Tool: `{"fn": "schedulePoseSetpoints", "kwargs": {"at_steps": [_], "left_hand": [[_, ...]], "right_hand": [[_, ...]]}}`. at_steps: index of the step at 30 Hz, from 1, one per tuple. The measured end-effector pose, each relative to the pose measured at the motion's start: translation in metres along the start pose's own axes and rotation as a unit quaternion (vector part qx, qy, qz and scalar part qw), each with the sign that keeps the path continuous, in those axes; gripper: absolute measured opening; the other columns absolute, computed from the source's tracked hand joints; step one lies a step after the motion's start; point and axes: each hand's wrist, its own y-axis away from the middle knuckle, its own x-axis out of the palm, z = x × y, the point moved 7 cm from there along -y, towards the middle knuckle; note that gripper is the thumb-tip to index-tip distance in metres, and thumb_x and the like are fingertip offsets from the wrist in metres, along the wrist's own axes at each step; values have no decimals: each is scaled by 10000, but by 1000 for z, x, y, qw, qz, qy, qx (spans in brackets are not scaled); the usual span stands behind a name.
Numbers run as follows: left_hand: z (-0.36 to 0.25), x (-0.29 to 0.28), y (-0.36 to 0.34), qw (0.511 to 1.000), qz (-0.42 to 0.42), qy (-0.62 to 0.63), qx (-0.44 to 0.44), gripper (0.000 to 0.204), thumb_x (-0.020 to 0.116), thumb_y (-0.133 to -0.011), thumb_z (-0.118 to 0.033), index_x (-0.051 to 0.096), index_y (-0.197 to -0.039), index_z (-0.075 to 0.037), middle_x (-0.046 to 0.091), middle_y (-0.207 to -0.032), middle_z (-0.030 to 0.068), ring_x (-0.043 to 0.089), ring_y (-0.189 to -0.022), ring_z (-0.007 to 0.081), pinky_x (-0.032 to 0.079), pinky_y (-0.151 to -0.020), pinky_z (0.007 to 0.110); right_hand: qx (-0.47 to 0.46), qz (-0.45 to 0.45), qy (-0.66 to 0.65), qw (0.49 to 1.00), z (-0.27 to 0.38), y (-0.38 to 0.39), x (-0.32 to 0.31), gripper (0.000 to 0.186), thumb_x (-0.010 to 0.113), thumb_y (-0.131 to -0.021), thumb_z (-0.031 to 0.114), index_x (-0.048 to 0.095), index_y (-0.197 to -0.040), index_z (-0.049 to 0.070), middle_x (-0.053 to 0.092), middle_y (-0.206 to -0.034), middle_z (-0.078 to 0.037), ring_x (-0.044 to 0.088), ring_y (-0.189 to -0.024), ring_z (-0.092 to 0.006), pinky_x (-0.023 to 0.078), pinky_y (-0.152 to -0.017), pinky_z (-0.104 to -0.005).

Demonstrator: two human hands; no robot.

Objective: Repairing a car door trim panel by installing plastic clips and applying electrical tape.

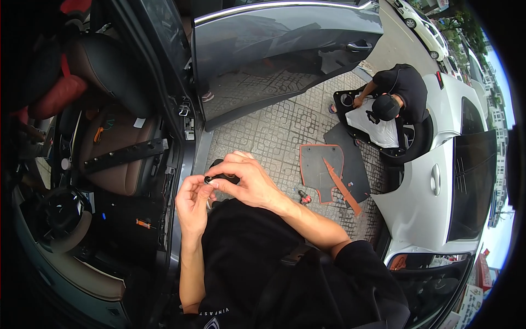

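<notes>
My left hand (193,200) and my right hand (241,181) meet in front of my body, pinching a small black part (223,176) with a tiny light piece at its end, too small to make out. Both sets of fingers are curled round it. To their left, inside the open dark grey car, a long black trim strip (120,155) with fittings lies across the brown seat (103,175). An orange-handled tool (98,134) rests on the seat, and another orange tool (143,223) lies lower, near the door sill.
Behind my hands is the open grey door (263,44). A co-worker (405,88) in black bends over a black panel with plastic sheeting (372,126) beside a white car (416,203). Orange-edged mats (315,159), an orange strip (345,192) and a red-black tool (306,198) lie on the pavement.
</notes>
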Motion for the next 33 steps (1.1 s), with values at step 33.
{"fn": "schedulePoseSetpoints", "kwargs": {"at_steps": [33], "left_hand": [[6, 41, 19, 928, 194, 274, -158, 268, 502, -1052, -225, 533, -1184, 7, 490, -859, 3, 454, -768, 87, 470, -803, 295]], "right_hand": [[-102, 128, 209, 964, 47, 0, -30, 195, 679, -886, 248, 748, -1034, 143, 566, -770, -16, 531, -794, -219, 363, -809, -368]]}}
